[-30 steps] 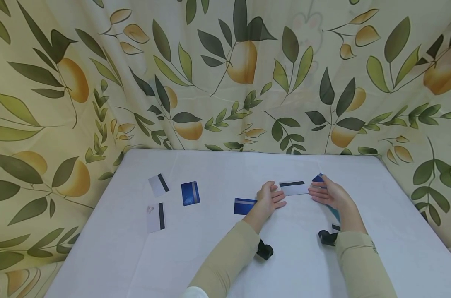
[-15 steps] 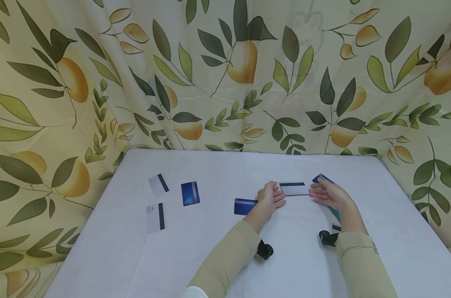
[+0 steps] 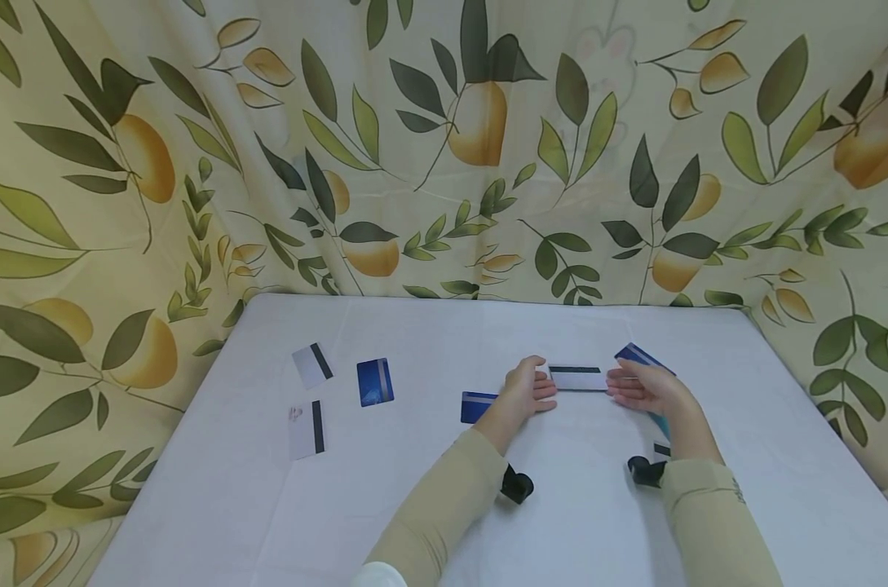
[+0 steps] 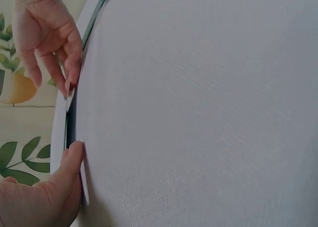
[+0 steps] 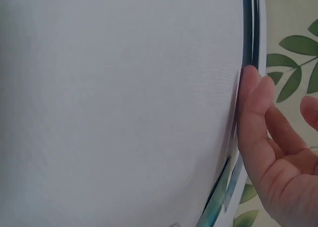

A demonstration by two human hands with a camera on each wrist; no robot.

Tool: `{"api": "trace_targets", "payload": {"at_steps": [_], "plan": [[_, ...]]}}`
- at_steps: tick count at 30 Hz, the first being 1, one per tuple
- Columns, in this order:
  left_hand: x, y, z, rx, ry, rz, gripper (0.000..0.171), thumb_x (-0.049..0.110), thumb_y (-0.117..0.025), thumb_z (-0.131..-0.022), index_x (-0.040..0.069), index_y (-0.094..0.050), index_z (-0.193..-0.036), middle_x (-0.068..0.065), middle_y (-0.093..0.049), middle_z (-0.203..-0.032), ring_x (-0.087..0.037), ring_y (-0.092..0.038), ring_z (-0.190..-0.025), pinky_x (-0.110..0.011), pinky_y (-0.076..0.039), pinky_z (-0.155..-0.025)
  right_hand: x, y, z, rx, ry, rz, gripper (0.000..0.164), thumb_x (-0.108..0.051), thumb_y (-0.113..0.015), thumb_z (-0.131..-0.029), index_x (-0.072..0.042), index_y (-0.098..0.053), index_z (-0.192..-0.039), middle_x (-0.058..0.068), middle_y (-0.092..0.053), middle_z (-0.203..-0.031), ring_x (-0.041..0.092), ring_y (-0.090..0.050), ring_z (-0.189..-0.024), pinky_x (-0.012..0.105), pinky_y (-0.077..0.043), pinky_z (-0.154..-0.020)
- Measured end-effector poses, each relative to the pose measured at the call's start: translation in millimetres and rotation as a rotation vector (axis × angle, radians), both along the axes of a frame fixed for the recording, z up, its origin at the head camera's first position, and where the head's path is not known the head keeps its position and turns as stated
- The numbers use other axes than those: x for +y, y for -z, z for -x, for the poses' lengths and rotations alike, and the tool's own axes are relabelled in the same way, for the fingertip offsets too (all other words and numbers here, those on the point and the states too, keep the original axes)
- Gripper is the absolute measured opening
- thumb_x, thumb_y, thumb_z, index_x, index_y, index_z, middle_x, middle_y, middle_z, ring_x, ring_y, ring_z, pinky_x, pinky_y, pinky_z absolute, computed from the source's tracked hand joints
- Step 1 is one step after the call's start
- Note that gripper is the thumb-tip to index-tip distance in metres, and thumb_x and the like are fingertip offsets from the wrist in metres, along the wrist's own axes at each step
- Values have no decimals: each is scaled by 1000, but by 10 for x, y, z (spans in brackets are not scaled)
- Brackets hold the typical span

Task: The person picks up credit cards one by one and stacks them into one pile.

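Between the two hands in the head view lies a white card with a black stripe (image 3: 576, 381), its long side running left to right. The fingers of my left hand (image 3: 523, 397), fairly straight, touch its left end. My right hand (image 3: 651, 386) touches the opposite end with extended fingers. A dark line shows along the card's near edge; whether another card lies beneath, I cannot tell. Behind the right hand a blue card (image 3: 638, 354) is partly covered. Another blue card (image 3: 476, 407) is partly hidden by the left hand. In the right wrist view, the right hand's fingertips (image 5: 251, 80) meet a card edge.
Further left on the white table (image 3: 194, 489) lie a blue card (image 3: 374, 382) and two white striped cards, one farther back (image 3: 310, 367), one nearer (image 3: 304, 430). A teal card (image 3: 660, 424) shows partly beside the right wrist. Patterned fabric (image 3: 444, 163) hangs behind.
Both hands have drawn the white card slightly towards the person. More of the blue card behind the right hand is visible, and less of the one by the left hand. The cards at left stay put.
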State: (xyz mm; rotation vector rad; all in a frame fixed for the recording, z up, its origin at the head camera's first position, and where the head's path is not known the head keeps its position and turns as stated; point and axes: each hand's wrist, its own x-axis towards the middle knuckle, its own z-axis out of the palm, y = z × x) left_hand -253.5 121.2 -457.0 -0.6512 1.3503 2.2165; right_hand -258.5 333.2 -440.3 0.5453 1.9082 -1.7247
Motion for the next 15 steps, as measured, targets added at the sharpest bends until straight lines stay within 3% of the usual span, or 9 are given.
{"api": "trace_targets", "payload": {"at_steps": [15], "plan": [[-78,51,30,14,67,3,45,22,-54,-86,-14,-52,-113,-26,-60,-94,-36,-62,-92,-47,-53,-80,-59,23,-53,-40,-32,89,52,-31,-36,-99,7,-35,-134,4,-66,-85,13,-64,-79,23,-54,-74]]}}
